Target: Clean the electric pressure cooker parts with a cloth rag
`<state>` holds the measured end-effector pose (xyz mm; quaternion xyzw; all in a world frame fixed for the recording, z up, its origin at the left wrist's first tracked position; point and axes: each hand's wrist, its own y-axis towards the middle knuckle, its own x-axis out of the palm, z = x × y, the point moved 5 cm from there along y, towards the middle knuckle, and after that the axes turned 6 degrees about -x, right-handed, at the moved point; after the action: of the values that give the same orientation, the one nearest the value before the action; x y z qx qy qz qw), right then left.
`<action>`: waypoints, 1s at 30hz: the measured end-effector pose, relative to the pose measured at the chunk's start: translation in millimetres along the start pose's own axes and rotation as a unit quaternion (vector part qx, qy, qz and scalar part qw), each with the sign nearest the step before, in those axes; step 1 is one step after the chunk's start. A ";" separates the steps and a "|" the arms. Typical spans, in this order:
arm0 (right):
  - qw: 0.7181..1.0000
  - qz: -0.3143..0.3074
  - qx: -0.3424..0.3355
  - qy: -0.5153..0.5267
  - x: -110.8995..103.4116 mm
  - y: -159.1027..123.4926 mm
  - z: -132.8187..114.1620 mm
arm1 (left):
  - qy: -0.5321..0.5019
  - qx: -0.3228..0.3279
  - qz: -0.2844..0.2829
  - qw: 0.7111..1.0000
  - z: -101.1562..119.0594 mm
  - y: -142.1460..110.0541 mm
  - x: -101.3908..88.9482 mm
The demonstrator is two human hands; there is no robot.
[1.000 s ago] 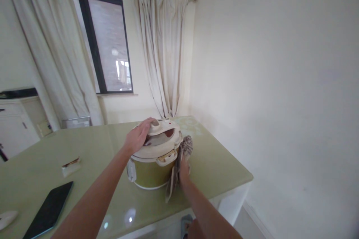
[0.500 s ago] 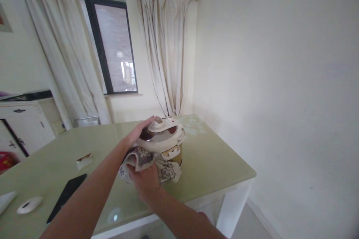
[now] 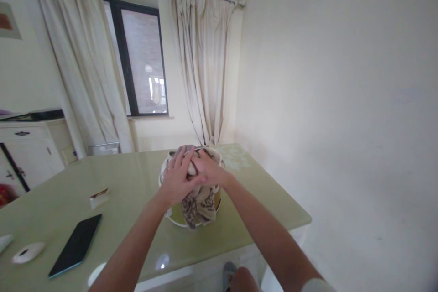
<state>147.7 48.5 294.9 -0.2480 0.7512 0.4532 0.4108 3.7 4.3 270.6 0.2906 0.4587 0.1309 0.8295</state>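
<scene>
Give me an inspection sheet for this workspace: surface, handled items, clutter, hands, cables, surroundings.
Surface: glossy green tabletop.
Handled items: patterned cloth draped over the top and down the front of a green-and-white electric cooker.
Clutter: black tablet, white mouse-shaped object and small white packet, left of the cooker.
Hands: left hand and right hand both on the cloth, atop the cooker.
Cables: nothing seen.
Surroundings: window, cream curtains, white cabinet.

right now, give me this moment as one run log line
left hand: on cloth | right hand: on cloth | cloth: draped over cooker | cooker: on table
</scene>
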 end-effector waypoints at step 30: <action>0.995 0.009 0.097 0.005 15.9 57.9 62.6 | 0.228 -0.221 -0.023 0.948 -34.0 13.7 -27.3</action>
<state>120.6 130.9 293.4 -0.2023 0.7959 0.3804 0.4254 -39.0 14.3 283.6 0.0522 0.6014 0.2728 0.7491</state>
